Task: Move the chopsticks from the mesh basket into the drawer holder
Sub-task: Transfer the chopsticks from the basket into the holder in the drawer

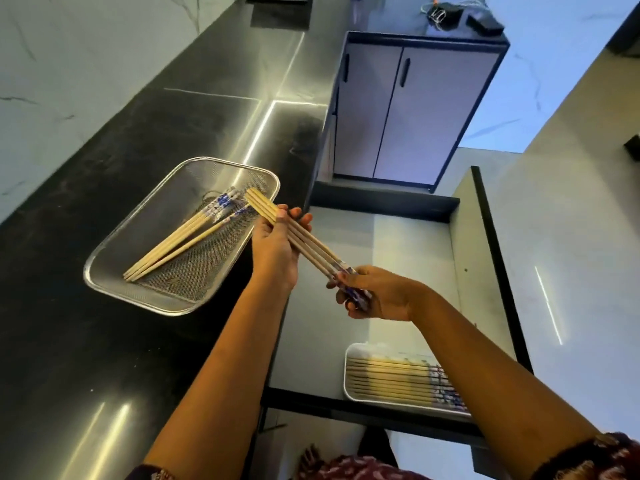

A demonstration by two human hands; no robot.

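Observation:
A bundle of several wooden chopsticks (306, 242) with blue-patterned ends is held between both hands, above the counter edge and the open drawer. My left hand (275, 252) grips the plain end of the bundle. My right hand (375, 294) grips the patterned end. Several more chopsticks (180, 239) lie in the metal mesh basket (114, 275) on the black counter to the left. In the drawer below, the white holder (351, 351) has a row of chopsticks lying side by side; my right forearm hides its right part.
The open drawer (408, 258) has a pale floor and dark rim (498, 265). A grey two-door cabinet (412, 112) stands behind it. The black counter (104, 341) runs along a marble wall. Cables (440, 12) lie on the cabinet top.

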